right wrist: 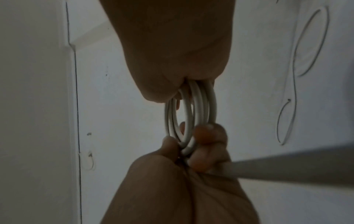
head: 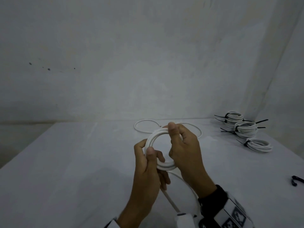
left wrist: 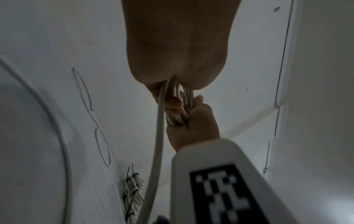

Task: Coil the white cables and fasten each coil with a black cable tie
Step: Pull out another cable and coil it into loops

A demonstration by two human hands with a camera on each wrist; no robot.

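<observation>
Both hands hold a coil of white cable upright above the table. My left hand grips its lower left side, thumb in front. At the coil's upper right, my right hand pinches the loops with the thumb on top. The cable's tail runs down toward my body. In the left wrist view the coil passes from my left hand to the right hand. The right wrist view shows the loops between my right hand and left hand.
Loose white cable lies in wide loops on the table behind the hands. Three tied coils with black ties sit at the far right near the wall corner. A black cable tie lies at the right edge.
</observation>
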